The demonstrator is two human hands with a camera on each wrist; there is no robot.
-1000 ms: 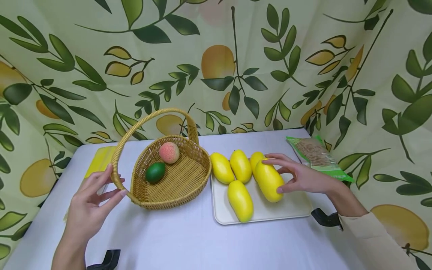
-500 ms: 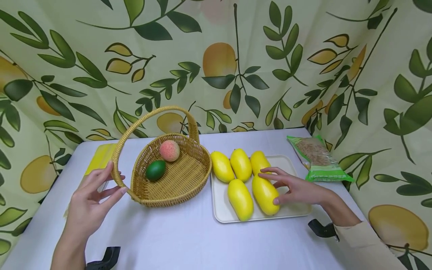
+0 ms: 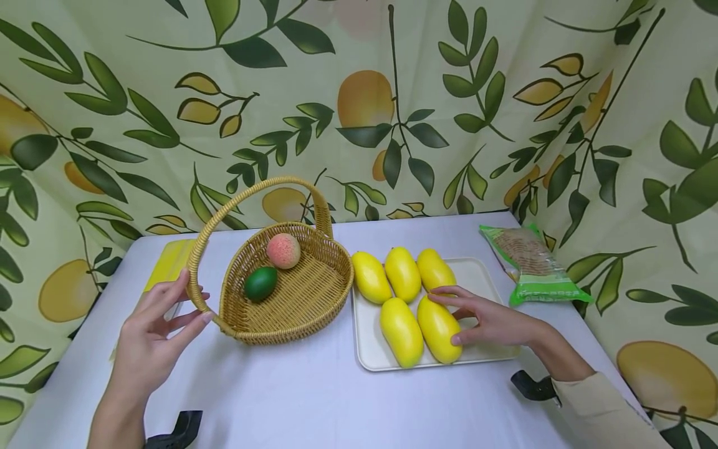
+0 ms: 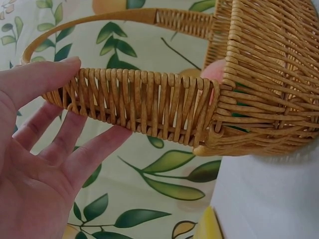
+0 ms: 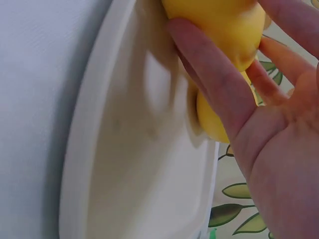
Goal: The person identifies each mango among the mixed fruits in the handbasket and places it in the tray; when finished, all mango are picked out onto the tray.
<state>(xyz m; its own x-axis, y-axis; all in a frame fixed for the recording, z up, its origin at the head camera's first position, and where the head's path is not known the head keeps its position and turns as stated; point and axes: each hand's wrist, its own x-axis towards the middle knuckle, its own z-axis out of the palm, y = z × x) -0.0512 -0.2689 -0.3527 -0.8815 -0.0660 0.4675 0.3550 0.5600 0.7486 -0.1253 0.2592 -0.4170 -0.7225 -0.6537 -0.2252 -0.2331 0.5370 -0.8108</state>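
My left hand (image 3: 154, 330) pinches the handle (image 4: 139, 97) of a woven wicker basket (image 3: 291, 321) between thumb and fingers. Inside the basket lie a pink peach (image 3: 283, 251) and a dark green oval fruit (image 3: 260, 284). To its right, several yellow mangoes sit on a white tray (image 3: 488, 349). The front right mango (image 3: 439, 330) is between the thumb and fingers of my right hand (image 3: 485, 319), which grips its right side; it lies beside the front left mango (image 3: 402, 332). In the right wrist view the thumb (image 5: 214, 74) rests against the mango.
A green-edged clear bag (image 3: 530, 262) of brown contents lies behind the tray at right. Something flat and yellow (image 3: 171, 262) lies left of the basket. A leaf-patterned cloth (image 3: 359, 162) hangs behind the white-covered table (image 3: 280, 399).
My right hand has brought the mango down and toward the front left, onto the tray beside the front left mango. The left hand keeps its hold on the basket handle.
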